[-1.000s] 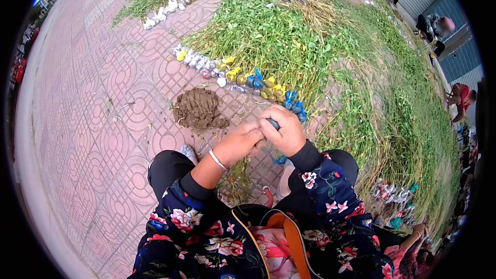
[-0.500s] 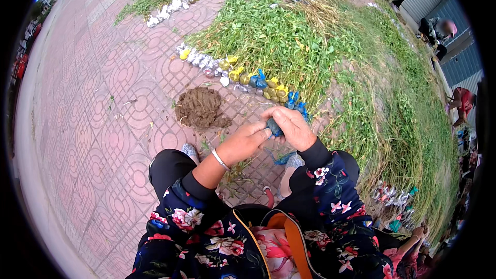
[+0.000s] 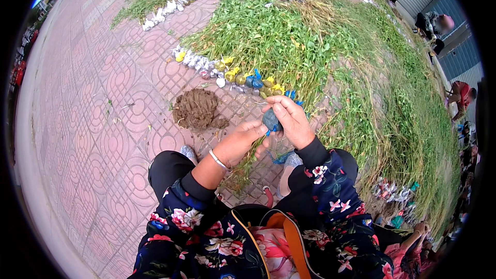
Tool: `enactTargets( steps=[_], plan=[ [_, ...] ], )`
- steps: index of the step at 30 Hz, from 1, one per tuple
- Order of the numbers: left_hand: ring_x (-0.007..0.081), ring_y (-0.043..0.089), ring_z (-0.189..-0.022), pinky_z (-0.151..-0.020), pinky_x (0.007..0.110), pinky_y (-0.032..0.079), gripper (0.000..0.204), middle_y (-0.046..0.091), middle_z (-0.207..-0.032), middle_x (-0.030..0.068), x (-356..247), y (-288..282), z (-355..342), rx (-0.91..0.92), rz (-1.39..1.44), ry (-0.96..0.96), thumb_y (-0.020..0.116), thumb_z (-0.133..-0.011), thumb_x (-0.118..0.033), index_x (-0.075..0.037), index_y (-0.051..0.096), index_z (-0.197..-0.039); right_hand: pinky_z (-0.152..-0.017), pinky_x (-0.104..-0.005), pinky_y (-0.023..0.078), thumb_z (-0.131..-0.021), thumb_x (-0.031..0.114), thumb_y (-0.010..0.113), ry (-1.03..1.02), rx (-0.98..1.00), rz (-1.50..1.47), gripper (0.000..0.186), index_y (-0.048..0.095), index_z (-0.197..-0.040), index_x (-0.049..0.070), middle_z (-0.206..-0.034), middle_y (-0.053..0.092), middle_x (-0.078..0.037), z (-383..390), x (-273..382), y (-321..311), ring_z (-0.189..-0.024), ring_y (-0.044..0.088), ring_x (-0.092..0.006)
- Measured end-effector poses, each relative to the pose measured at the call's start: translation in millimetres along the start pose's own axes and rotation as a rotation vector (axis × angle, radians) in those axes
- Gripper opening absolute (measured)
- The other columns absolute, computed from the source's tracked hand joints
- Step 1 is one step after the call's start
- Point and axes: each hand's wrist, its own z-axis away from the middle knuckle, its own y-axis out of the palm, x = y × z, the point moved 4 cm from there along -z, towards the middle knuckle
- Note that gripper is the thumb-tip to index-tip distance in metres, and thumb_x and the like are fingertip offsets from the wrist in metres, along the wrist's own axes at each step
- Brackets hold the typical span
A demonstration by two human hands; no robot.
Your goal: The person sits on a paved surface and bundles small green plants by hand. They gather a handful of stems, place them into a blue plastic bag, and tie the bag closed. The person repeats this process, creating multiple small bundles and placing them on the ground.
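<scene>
Left hand [image 3: 242,142] pinches a small blue-grey bundle [image 3: 270,120] by its neck, right hand [image 3: 293,125] curls round it; can't really tell if it's tied. Mud heap [image 3: 195,109] beyond's unbagged, then a row of bagged bundles [image 3: 241,79] looks done.

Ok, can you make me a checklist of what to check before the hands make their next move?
1. Small blue bundle held: ok, the left-hand grip and right-hand grip are both on it.
2. Its blue end tied tight: cannot tell, too small and partly covered.
3. Brown mud heap clear of both hands: ok, it sits apart on the paving.
4. Bagged row lined up beside the green plants: ok.
5. No loose plastic by the right shoe: not ok, blue plastic lies there.
</scene>
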Motion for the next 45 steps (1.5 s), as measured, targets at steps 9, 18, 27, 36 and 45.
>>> enactTargets(
  steps=[9,18,27,36,45],
  plan=[
    [0.0106,0.047,-0.055,-0.047,0.023,0.038,0.025,0.049,-0.068,0.0032,5.2,-4.5,2.7,-0.006,-0.218,0.000,0.042,-0.090,-0.025,-0.001,0.049,-0.095,-0.061,-0.0286,0.042,-0.082,0.016,0.052,-0.259,0.110,0.349,0.018,0.053,-0.089,0.000,-0.079,0.054,-0.007,-0.9,-5.2,9.8,-0.065,0.051,-0.0145],
    [0.0102,0.051,-0.058,-0.052,0.024,0.042,0.018,0.052,-0.068,0.0026,-0.8,-6.1,3.8,-0.071,-0.557,0.100,0.042,-0.088,-0.017,-0.001,0.049,-0.095,-0.059,-0.0274,0.041,-0.081,0.015,0.053,-0.191,0.004,0.316,0.014,0.053,-0.082,0.001,-0.066,0.052,-0.007,-2.5,-8.2,9.1,-0.062,0.049,-0.0135],
    [0.0381,0.054,-0.065,-0.058,0.041,0.044,0.017,0.054,-0.069,0.0229,-4.5,-1.0,6.2,-0.305,-1.132,0.477,0.048,-0.079,-0.009,0.002,0.050,-0.092,-0.056,-0.0287,0.041,-0.082,0.016,0.052,-0.126,-0.040,0.425,0.016,0.053,-0.079,0.000,-0.065,0.053,-0.010,0.9,-13.9,12.8,-0.060,0.051,-0.0155],
    [0.0420,0.052,-0.065,-0.056,0.045,0.042,0.013,0.053,-0.068,0.0247,-1.6,-0.8,4.9,-0.401,-1.168,0.445,0.048,-0.077,-0.009,0.002,0.050,-0.083,-0.055,-0.0304,0.042,-0.084,0.021,0.050,-0.069,-0.062,0.438,0.022,0.053,-0.082,0.000,-0.067,0.054,-0.011,2.1,-24.2,15.3,-0.060,0.052,-0.0171],
    [0.0156,0.046,-0.057,-0.055,0.028,0.039,0.017,0.048,-0.063,0.0058,-5.1,-8.1,-1.2,-0.215,-0.730,0.371,0.046,-0.084,-0.015,0.001,0.051,-0.081,-0.075,-0.0293,0.042,-0.089,0.027,0.043,-0.146,0.030,0.226,0.034,0.052,-0.102,-0.003,-0.086,0.057,-0.010,-1.4,-8.7,-0.6,-0.082,0.053,-0.0183]
  ],
)
